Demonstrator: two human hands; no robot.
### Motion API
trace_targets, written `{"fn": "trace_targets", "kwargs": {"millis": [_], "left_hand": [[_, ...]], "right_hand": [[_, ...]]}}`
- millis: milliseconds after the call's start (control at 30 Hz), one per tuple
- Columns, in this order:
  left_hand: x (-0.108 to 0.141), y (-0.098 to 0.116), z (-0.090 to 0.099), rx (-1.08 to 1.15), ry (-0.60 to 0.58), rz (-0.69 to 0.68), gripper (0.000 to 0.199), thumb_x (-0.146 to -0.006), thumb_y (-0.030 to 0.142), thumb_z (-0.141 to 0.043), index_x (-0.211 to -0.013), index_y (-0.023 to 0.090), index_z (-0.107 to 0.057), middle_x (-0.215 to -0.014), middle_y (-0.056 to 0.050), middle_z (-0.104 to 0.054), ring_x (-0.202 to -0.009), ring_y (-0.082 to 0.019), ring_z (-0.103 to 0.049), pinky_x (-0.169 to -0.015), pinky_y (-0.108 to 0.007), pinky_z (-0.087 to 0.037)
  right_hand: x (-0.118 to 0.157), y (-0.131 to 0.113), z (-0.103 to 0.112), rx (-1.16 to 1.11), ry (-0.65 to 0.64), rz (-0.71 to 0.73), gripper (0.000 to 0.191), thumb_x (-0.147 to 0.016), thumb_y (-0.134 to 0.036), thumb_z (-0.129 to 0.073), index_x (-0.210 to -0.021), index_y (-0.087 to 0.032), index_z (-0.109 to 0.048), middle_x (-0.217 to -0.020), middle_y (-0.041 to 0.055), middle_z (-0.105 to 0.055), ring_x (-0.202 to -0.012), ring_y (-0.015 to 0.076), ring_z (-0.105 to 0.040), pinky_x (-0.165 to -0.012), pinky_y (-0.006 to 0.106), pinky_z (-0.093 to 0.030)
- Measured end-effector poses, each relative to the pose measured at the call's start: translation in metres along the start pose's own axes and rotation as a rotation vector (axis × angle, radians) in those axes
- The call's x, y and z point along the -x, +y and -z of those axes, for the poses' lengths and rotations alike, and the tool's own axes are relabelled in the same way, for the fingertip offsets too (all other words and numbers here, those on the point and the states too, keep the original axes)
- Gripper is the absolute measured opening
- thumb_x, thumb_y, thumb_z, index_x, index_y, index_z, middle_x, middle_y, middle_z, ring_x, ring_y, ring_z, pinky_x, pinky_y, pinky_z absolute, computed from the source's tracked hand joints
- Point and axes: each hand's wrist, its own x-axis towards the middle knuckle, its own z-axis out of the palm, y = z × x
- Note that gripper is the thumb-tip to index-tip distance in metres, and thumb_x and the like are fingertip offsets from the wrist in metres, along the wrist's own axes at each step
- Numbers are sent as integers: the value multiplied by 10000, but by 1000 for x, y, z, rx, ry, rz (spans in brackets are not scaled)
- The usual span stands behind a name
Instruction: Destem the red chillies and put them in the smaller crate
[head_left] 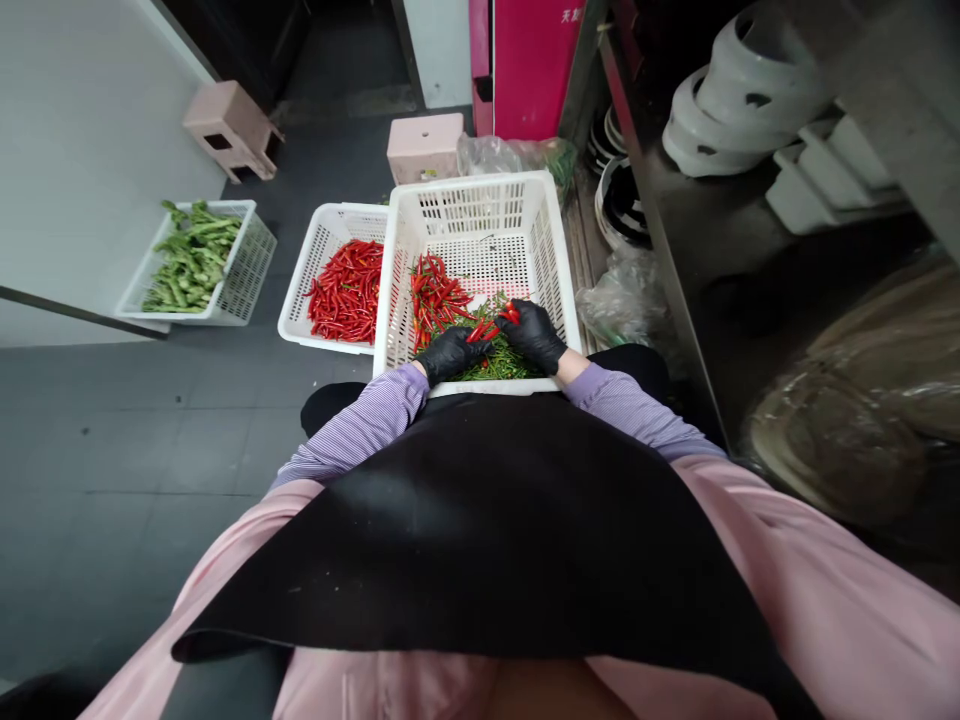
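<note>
Both hands wear black gloves and work over a white slatted basket [559, 270]. My left hand [452, 353] is closed around several red chilies [481, 331] near the basket's front. Close beside it, my right hand [532, 337] pinches a red chili [511, 314]. Green stems [491, 366] lie beneath both hands, and a heap of loose red chilies [435, 290] rests at the basket's left side. A second, lower white basket [300, 270] on the left holds a large pile of red chilies [347, 293].
At the far left, a white basket [251, 260] holds green vegetables [193, 258]. Pink stools [232, 125] [425, 143] stand behind. A metal shelf [667, 240] with white stacked items [757, 90] borders the right side, with plastic bags [622, 300] beside it.
</note>
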Motion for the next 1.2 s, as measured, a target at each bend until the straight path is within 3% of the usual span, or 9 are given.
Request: {"fn": "trace_targets", "kwargs": {"millis": [100, 233, 367, 433, 567, 733, 867, 1000, 1200], "left_hand": [[-1, 2, 4, -54, 82, -52, 521, -739, 640, -995, -840, 167, -800, -624, 13, -597, -623, -142, -503, -596, -294, -404], [-5, 7, 9, 83, 187, -73, 456, -776, 571, -1014, -836, 180, -787, -611, 7, -576, -595, -137, -475, -579, -302, -405], [-8, 8, 3, 157, 78, -57, 451, -768, 545, -1022, -851, 176, -777, -618, 8, -598, -578, -130, -470, -564, -299, -396], [-8, 8, -1, 138, 34, -61, 472, -747, 555, -1021, -879, 167, -786, -609, 22, -595, -585, -128, -474, -574, -292, -399], [-9, 10, -1, 66, 53, -49, 508, -696, 581, -1017, -864, 152, -802, -618, 20, -624, -625, -135, -509, -615, -287, -419], [-14, 7, 0, 12, -25, -108, 502, -732, 599, -983, -909, 156, -828, -670, 3, -671, -693, -163, -573, -680, -294, -463], [-18, 0, 0, -4, 64, -117, 459, -799, 587, -943, -912, 160, -816, -671, 3, -636, -683, -165, -537, -684, -306, -458], [-19, 1, 4, -154, 190, -146, 324, -859, 484, -889, -898, 175, -798, -718, -23, -661, -745, -206, -591, -745, -328, -494], [-18, 13, -6, -545, 93, -267, 222, -846, 387, -889, -938, 200, -813, -871, -102, -755, -933, -301, -694, -898, -385, -544]], "right_hand": [[-6, 0, 7, 264, 89, 47, 395, -739, -190, -971, -693, -271, -587, -776, 52, -687, -1104, 328, -707, -932, 368, -561], [-9, 4, 18, 44, 26, -175, 505, -714, -430, -1065, -683, -269, -587, -597, -28, -564, -779, 231, -661, -722, 332, -558], [0, 4, 9, -327, -140, -251, 465, -708, -469, -1069, -761, -248, -664, -595, -56, -607, -626, 156, -580, -615, 300, -529], [3, 1, 1, -403, -127, -223, 439, -700, -433, -1064, -769, -241, -676, -632, -57, -636, -633, 143, -579, -621, 288, -520], [1, -4, -3, -365, -1, -187, 406, -729, -417, -1009, -713, -238, -645, -602, -67, -582, -593, 124, -504, -565, 276, -415], [-2, -2, 1, -388, -119, -136, 374, -723, -398, -992, -733, -229, -659, -655, -63, -624, -640, 120, -524, -613, 264, -446], [-2, 5, 7, -374, -151, -155, 353, -788, -429, -928, -688, -234, -651, -611, -52, -624, -605, 125, -529, -587, 263, -431], [-1, 5, 10, -317, -219, -274, 349, -811, -422, -909, -651, -231, -664, -561, -29, -618, -558, 138, -514, -534, 277, -391], [9, -10, -12, -416, -211, -143, 372, -680, -337, -1043, -732, -217, -695, -715, -30, -715, -725, 151, -631, -711, 286, -544]]}}
